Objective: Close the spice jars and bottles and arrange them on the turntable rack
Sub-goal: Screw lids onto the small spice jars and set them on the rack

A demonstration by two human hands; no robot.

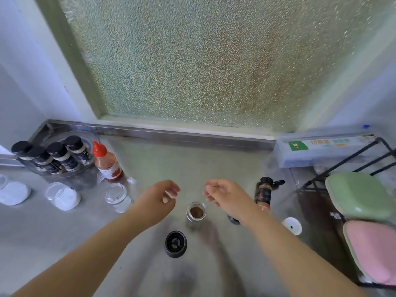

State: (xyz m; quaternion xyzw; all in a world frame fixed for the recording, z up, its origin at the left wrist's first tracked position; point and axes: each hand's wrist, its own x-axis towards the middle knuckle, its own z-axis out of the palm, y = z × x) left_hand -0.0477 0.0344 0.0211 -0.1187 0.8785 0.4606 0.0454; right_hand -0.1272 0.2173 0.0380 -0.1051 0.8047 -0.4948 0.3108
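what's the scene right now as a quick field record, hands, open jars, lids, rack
left hand: empty, fingers loosely curled, above counter
right hand: empty, fingers loosely curled
open jar: brown powder, no lid, upright between the hands
black lid: on counter, nearer than the open jar
white lid: on counter, right
flip-cap bottle: cap open, right of right hand
turntable rack: holds four black-capped jars
red sauce bottle: capped, beside rack
clear jars: three lidless, left
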